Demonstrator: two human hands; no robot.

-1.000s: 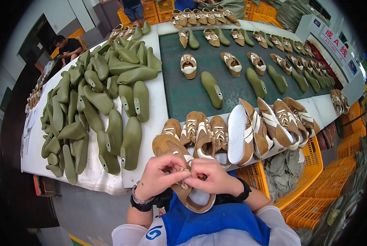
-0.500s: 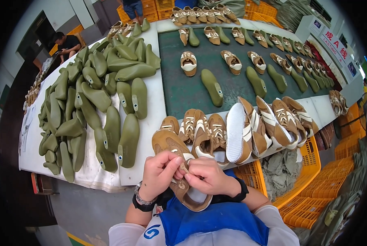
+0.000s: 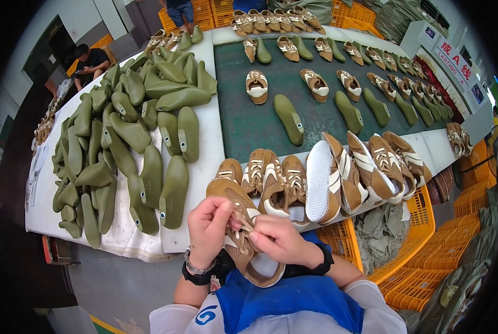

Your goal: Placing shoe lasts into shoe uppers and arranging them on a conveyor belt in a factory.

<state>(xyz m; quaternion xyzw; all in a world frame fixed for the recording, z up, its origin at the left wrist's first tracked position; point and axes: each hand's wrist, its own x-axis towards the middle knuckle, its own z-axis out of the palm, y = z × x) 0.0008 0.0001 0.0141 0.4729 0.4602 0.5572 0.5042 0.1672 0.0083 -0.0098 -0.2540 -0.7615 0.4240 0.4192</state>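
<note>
A brown sneaker upper (image 3: 242, 257) with white stripes is in front of my body, its toe toward the table and its heel toward me. My left hand (image 3: 205, 229) pinches the tan shoelace (image 3: 242, 218) between thumb and fingers above the tongue. My right hand (image 3: 282, 238) is closed on the same lace just to the right, and its fingers hide part of the upper. Just beyond my hands, more brown-and-white sneaker uppers (image 3: 274, 181) stand in a row along the table edge. One of them shows a white sole side (image 3: 318, 183).
Green shoe lasts (image 3: 131, 131) lie heaped on the white table at left. A dark green belt (image 3: 243, 119) carries spaced uppers and lasts. Yellow crates (image 3: 421, 222) stand low at right, one with grey cloth (image 3: 379, 234) inside. A person (image 3: 87, 61) sits at far left.
My left hand has shifted slightly left and up. More of the lace now shows between my two hands, and the sneaker upper has tilted a little.
</note>
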